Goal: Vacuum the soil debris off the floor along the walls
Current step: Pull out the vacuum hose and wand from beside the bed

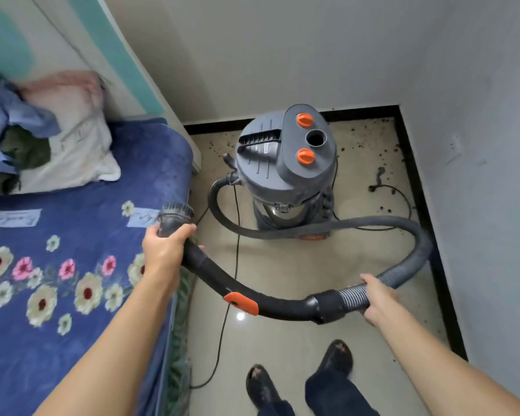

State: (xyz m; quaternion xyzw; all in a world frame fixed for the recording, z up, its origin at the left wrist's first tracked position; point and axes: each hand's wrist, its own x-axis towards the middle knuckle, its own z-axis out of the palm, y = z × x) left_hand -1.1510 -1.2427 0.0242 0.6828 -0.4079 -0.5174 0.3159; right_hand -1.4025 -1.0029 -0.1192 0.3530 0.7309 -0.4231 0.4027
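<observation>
The vacuum cleaner (285,163) is seen standing on the floor (282,265) at twelve o'clock from the person, near the corner. The brush nozzle (176,214) on the black wand (210,267) is gripped by the left hand (162,244), fingers curled round it, at ten o'clock, beside the bed (72,265). The ribbed hose (415,244) is clasped by the right hand (379,298) at three o'clock. Soil (379,174) is scattered along the black skirting (415,181), at one to three o'clock of the vacuum cleaner. A thin cord (237,250) is laid across the floor.
</observation>
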